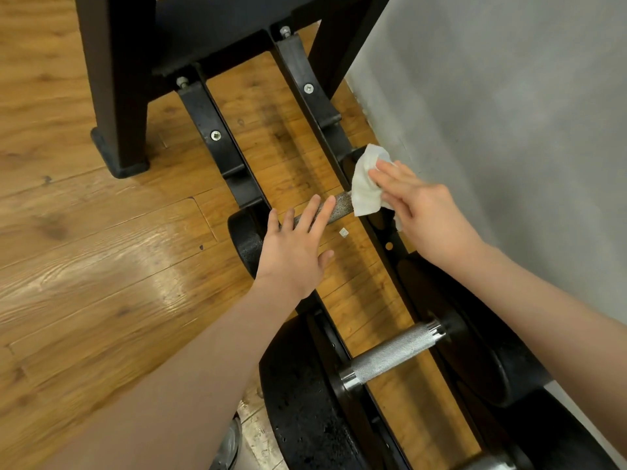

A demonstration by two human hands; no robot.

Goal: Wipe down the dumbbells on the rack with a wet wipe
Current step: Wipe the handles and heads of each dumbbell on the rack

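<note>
- The rack [217,137] is black, with two parallel rails running from the far middle toward the near right; wooden floor [84,232] shows between the rails and to the left, and a grey wall [509,113] stands on the right.
- The small dumbbell [339,206] lies across both rails in the middle of the scene; its knurled handle is dark and dull; its left head [246,239] sits outside the left rail, and its right head is mostly hidden under the wipe and hand.
- The left hand [295,252] hovers flat over the handle, fingers straight and slightly spread, fingertips over the bar; whether they touch it I cannot tell; it holds nothing.
- The right hand [420,215] presses the white wet wipe [366,184] against the right end of that dumbbell, fingers extended and close together on top of the cloth; the wipe drapes over the handle's right end and the rail there.
- A larger dumbbell [393,354] rests across the rails nearer, with a bright chrome knurled handle and big black heads.
- A small white scrap [343,232] lies on the floor between the rails, just near of the small handle.
</note>
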